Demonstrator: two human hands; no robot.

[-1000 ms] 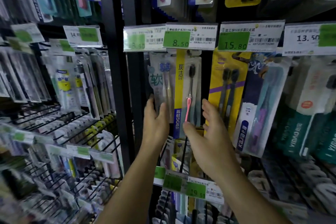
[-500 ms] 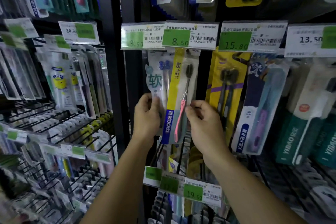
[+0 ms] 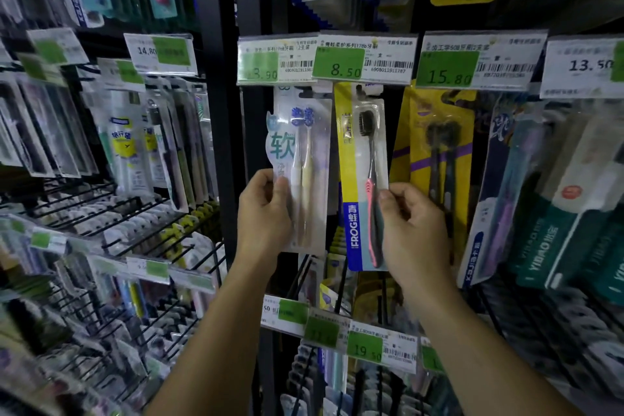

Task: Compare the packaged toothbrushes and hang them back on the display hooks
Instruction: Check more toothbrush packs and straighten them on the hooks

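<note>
Two toothbrush packs hang side by side under the price tags. The white twin pack [image 3: 309, 152] holds two pale brushes with blue heads; my left hand [image 3: 265, 213] grips its lower left edge. The yellow and blue FROG pack [image 3: 363, 159] holds one black brush with a pink grip; my right hand [image 3: 413, 230] pinches its lower right edge. Both pack tops sit at the display hooks [image 3: 312, 93] just below the tags, and whether they are threaded on is hidden.
Price tags 3.90 [image 3: 275, 61], 8.50 [image 3: 364, 57] and 15.80 [image 3: 479, 59] line the rail above. A yellow twin pack [image 3: 435, 145] hangs right of my right hand. Black upright post [image 3: 223, 111] at left, wire hooks with more packs beyond. Lower tags [image 3: 364, 346] sit below.
Both hands went from open, reaching, to gripping the pack bottoms. The two packs, overlapped and tilted half a second ago, now hang apart and straight.
</note>
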